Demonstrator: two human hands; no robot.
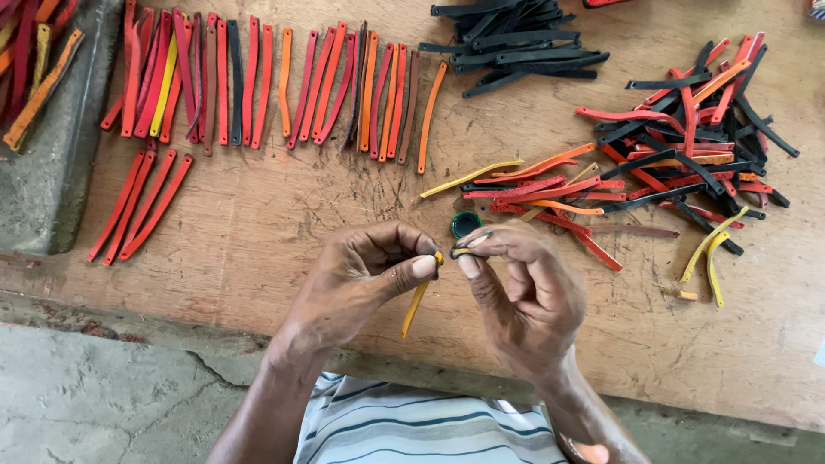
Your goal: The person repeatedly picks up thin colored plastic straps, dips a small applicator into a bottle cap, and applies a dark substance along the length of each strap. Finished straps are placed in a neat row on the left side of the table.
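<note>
Just below the middle of the frame, above the worn wooden bench, the left hand pinches the top end of a narrow yellow-orange leather strip. The strip's long axis runs steeply, its free end pointing down and slightly left. The right hand is closed on a short black strip lying nearly level, its tip meeting the yellow one. A small green cap sits just above the fingers.
</note>
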